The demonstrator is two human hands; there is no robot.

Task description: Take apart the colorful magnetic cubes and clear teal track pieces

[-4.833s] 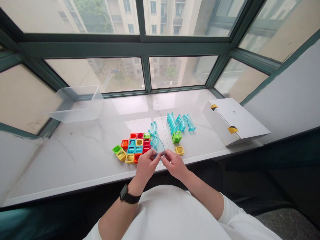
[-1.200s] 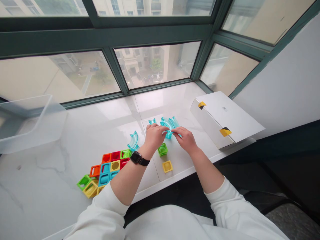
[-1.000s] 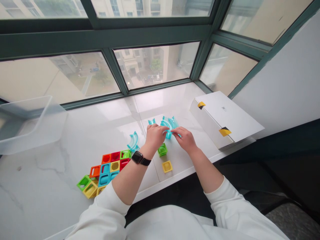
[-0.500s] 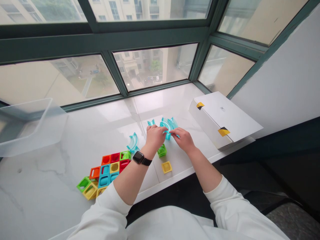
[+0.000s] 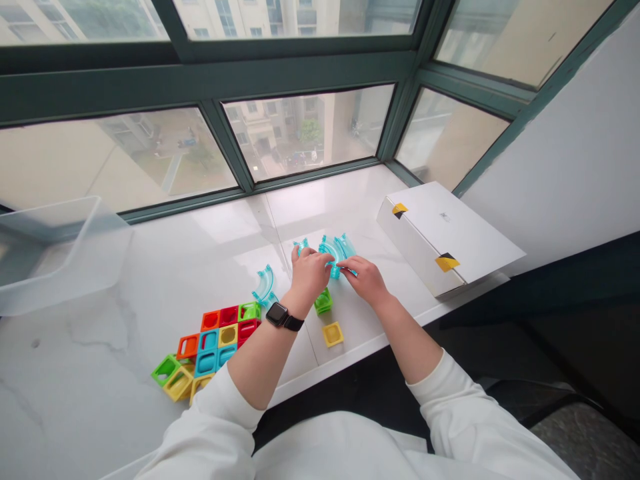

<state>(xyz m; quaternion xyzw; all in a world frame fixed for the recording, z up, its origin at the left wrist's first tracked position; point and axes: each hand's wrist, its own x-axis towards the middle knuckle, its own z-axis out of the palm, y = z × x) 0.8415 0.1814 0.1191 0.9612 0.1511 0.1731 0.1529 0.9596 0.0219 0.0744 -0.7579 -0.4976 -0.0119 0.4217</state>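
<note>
Both hands meet over a cluster of clear teal curved track pieces (image 5: 336, 248) on the white marble sill (image 5: 165, 267). My left hand (image 5: 309, 272), with a black watch on its wrist, pinches those pieces from the left. My right hand (image 5: 366, 279) grips the same pieces from the right. Just below the hands sits a green cube (image 5: 323, 301), and a yellow square frame (image 5: 333, 333) lies nearer the sill's front edge. A single teal curve (image 5: 264, 285) lies to the left of my left hand.
A flat patch of coloured square blocks (image 5: 215, 337) lies front left. A white cardboard box (image 5: 445, 235) sits at the right, a clear plastic bin (image 5: 55, 250) at the far left. Windows close off the back of the sill.
The hands moved from the sill's front edge by the coloured blocks to the teal pieces further back. Over the last second they have barely shifted.
</note>
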